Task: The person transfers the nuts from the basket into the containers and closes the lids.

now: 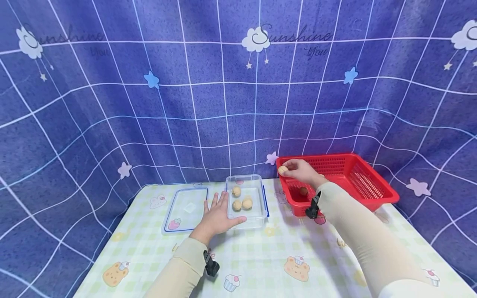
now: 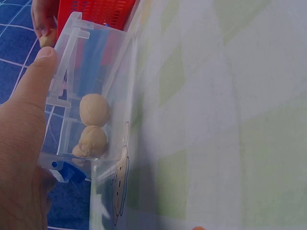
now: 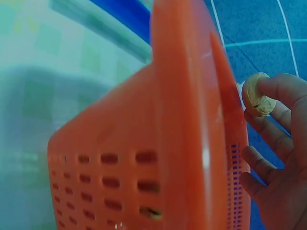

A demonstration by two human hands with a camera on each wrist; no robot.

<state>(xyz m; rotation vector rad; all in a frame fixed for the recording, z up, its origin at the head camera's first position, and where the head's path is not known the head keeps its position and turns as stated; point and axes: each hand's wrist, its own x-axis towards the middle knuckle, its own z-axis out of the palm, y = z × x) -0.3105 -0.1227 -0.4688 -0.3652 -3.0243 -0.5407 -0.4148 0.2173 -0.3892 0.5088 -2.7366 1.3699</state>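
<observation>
My right hand (image 1: 302, 171) pinches a pale walnut (image 3: 258, 95) between thumb and fingers, at the left rim of the red plastic basket (image 1: 378, 184). Inside that basket a dark brown round thing (image 1: 303, 191) shows below the hand. At the middle of the table stands a clear plastic container (image 1: 258, 195) holding several walnuts (image 1: 247, 203). My left hand (image 1: 217, 218) lies with spread fingers along the container's near left side. In the left wrist view, the left thumb (image 2: 36, 79) is straight beside the container's rim.
A clear lid (image 1: 186, 208) with a blue seal lies flat left of the container. A blue latch (image 1: 266, 201) hangs on the container's right side, facing the basket. Behind the table hangs a blue gridded curtain (image 1: 208, 103). A checked cloth (image 1: 268, 256) covers the table.
</observation>
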